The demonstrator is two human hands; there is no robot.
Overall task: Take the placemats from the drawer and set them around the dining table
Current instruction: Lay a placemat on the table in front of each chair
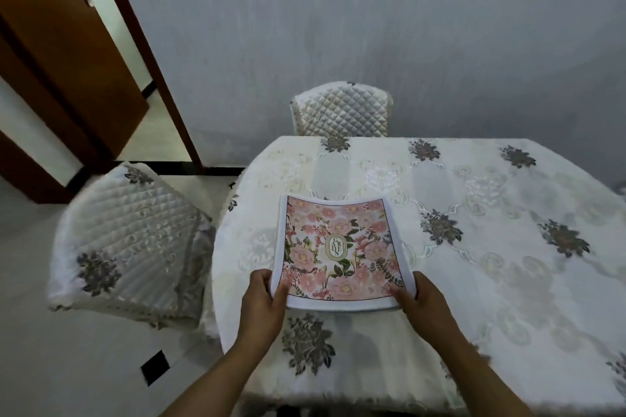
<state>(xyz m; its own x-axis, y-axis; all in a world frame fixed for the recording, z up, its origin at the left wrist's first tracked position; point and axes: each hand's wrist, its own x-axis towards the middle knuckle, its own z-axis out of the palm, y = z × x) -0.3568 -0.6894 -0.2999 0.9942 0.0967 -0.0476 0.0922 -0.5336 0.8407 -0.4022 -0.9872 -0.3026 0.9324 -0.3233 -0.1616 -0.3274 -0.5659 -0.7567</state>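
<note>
A placemat (pixel 338 247) with a pink flower print, a white border and an oval "GARDEN" label is over the near left part of the dining table (pixel 474 230). It looks like a thin stack, but I cannot tell how many sheets. My left hand (pixel 262 305) grips its near left corner, thumb on top. My right hand (pixel 425 305) grips the near right corner the same way. The far edge lies on or just above the cloth; the near edge is lifted slightly.
The table wears a white cloth with grey flower clusters. A quilted white chair (pixel 340 110) stands at the far side against the grey wall. Another covered chair (pixel 132 244) stands at the left. A brown door (pixel 67 54) is open at the back left.
</note>
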